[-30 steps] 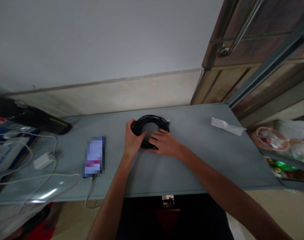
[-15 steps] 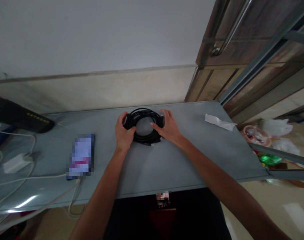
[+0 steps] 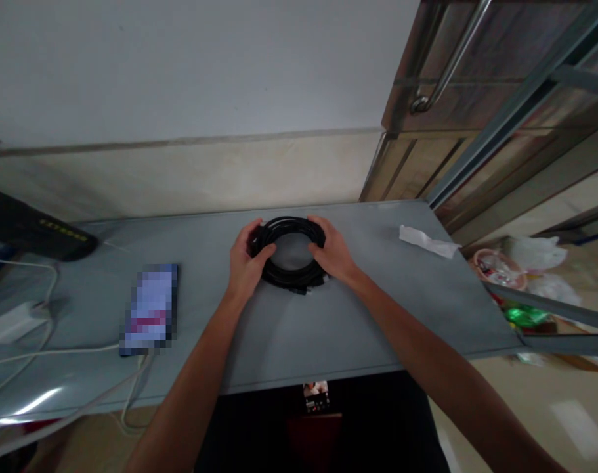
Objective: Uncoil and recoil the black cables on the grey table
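Observation:
A coil of black cable (image 3: 295,274) lies on the grey tabletop (image 3: 348,335), wound in several loops with a round gap in the middle. Connector ends show at its near edge. My left hand (image 3: 248,257) is wrapped round the left side of the coil, thumb resting on the inner loops. Round the right side curls my right hand (image 3: 332,251), its thumb also at the inner edge. The undersides of the fingers are hidden.
A phone (image 3: 151,309) with white cables plugged in lies to the left, near a white adapter (image 3: 16,322) and a black tapered object (image 3: 37,226). A strip of white paper (image 3: 428,242) rests on the right. A pink basket (image 3: 500,269) stands beyond the table's right edge.
The right thumb has drawn outward from the coil's gap to its inner edge. The coil looks rounder and more open. The whole view has shifted slightly.

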